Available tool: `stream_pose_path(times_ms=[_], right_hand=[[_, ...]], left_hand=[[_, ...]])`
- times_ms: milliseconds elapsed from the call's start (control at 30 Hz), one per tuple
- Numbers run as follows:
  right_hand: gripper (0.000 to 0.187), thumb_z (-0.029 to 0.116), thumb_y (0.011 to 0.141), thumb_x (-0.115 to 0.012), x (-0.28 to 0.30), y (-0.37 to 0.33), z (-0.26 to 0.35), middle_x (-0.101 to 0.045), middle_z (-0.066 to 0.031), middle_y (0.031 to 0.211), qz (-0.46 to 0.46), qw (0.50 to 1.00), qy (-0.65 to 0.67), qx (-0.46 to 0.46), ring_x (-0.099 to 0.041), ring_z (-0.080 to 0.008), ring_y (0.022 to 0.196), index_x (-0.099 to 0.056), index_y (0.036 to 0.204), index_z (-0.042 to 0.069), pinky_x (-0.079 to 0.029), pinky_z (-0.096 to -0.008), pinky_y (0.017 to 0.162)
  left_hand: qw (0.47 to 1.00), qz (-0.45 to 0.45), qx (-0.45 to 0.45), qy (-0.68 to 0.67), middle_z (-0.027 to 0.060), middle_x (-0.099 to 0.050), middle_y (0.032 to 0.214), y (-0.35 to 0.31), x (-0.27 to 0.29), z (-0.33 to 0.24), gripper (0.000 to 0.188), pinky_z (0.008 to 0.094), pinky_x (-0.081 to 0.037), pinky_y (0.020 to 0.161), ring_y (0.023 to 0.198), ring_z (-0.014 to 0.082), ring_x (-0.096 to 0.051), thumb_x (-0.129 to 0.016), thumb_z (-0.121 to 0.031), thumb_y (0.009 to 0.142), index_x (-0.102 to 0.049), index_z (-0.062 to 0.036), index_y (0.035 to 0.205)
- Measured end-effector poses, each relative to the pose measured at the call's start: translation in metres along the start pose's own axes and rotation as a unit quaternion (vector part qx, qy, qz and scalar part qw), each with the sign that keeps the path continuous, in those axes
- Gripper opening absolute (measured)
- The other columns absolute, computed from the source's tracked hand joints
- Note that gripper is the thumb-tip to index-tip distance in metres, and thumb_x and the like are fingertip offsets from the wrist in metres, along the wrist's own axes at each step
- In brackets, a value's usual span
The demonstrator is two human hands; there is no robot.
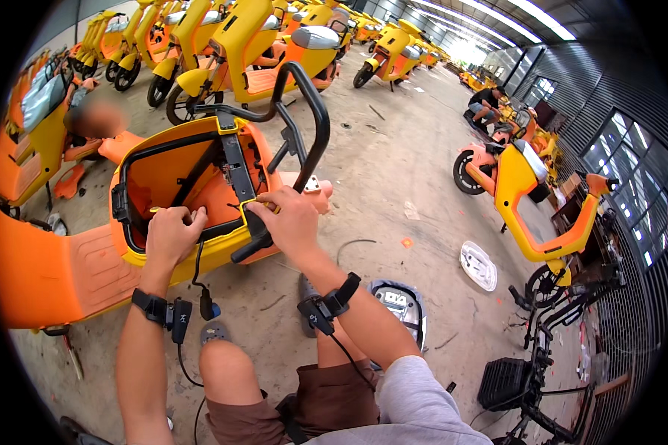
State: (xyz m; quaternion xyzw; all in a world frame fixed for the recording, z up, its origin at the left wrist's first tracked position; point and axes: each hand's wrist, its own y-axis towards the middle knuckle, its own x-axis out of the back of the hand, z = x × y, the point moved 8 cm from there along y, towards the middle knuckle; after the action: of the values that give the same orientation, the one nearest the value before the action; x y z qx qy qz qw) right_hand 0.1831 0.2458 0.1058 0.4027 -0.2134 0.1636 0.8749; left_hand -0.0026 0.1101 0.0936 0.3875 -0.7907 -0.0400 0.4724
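Observation:
In front of me is an orange and yellow electric scooter (89,271) with its seat off and its compartment (174,178) open. My left hand (174,236) is closed at the near rim, fingers bent inward over the edge; what they pinch is hidden. Below it a black cable (197,271) hangs outside the body and ends in a plug. My right hand (288,225) is closed round the yellow body panel (246,215) at the compartment's rear corner, thumb and fingers on its edge. Beside that hand rises a black tubular grab rail (321,122).
On the floor to the right lie a grey scooter seat (397,300) and a white plastic tray (479,265). Another yellow scooter (519,196) and a bare black frame (534,371) stand further right. A person (486,107) squats beyond. Rows of scooters (237,44) fill the back.

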Motion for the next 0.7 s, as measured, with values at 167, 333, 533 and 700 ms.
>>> stream_pose_path(times_ms=[167,333,533,700], right_hand=[[0.014,0.019,0.081,-0.079,-0.001,0.0,-0.002,-0.067,-0.0075,0.08,-0.013,0.999,0.02,0.027,-0.067,-0.0274,0.073,-0.076,0.085,0.005,-0.052,-0.0376,0.065],[0.01,0.012,0.078,-0.079,-0.005,0.005,0.002,-0.067,-0.0084,0.079,-0.012,0.994,0.046,0.097,-0.066,-0.0295,0.073,-0.075,0.083,0.005,-0.052,-0.0381,0.066],[0.008,0.008,0.083,-0.076,0.006,0.011,0.011,-0.067,-0.0063,0.077,0.027,0.98,-0.018,0.197,-0.062,-0.0205,0.064,-0.077,0.091,0.006,-0.046,-0.0299,0.058],[0.013,0.009,0.091,-0.071,0.051,-0.029,-0.04,-0.063,-0.004,0.074,-0.018,0.998,0.029,0.046,-0.055,-0.0105,0.061,-0.077,0.102,0.006,-0.043,-0.0257,0.057]], left_hand=[[1.0,-0.005,-0.009,0.004,0.0248,-0.062,0.064,-0.001,-0.001,0.0,0.048,0.045,-0.051,0.065,0.063,0.0392,-0.062,-0.066,-0.036,0.089,-0.067,0.0079,0.069],[1.0,0.007,-0.015,0.021,0.0245,-0.062,0.064,0.0,-0.001,0.004,0.047,0.0447,-0.052,0.067,0.064,0.0392,-0.063,-0.065,-0.036,0.089,-0.068,0.0074,0.071],[0.999,0.042,-0.009,0.013,0.0255,-0.067,0.074,0.004,-0.008,0.002,0.045,0.047,-0.056,0.076,0.074,0.0433,-0.068,-0.06,-0.042,0.087,-0.074,-0.0003,0.075],[0.998,0.047,0.035,0.037,0.0282,-0.067,0.079,0.0,-0.01,0.01,0.05,0.0489,-0.056,0.079,0.081,0.0454,-0.067,-0.057,-0.045,0.09,-0.074,0.0015,0.079]])
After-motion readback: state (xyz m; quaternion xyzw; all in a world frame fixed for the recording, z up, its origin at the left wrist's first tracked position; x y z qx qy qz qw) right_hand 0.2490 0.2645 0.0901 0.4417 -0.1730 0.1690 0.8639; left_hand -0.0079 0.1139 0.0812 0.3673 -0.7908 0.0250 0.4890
